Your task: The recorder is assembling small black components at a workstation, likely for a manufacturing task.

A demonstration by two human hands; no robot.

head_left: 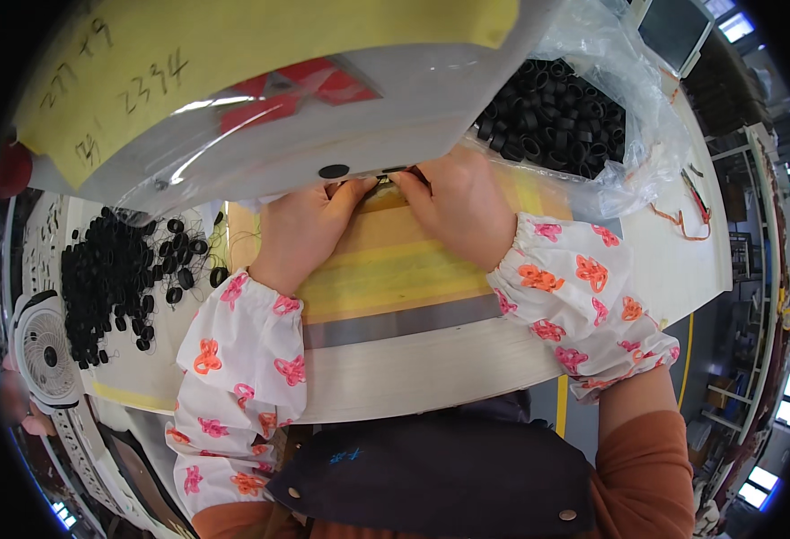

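Both of my hands meet at the middle, under the lower edge of a white machine head (pixel 413 108). My left hand (pixel 303 225) is closed, its thumb and fingers pinched near a small dark piece (pixel 383 180). My right hand (pixel 467 202) pinches from the other side, the thumb tips almost touching. The machine hides most of the fingers, so what each hand holds cannot be made out. Below the hands lies a work surface (pixel 395 260) covered with yellow and brown tape. White sleeve covers with pink and orange flowers are on both forearms.
At the right, black rings (pixel 552 117) fill a clear plastic bag (pixel 651 153). Many black rings with loose threads (pixel 112 278) lie at the left. Yellow paper (pixel 260 45) covers the machine's top. A fan (pixel 47 350) stands far left; orange-handled snips (pixel 696 202) lie far right.
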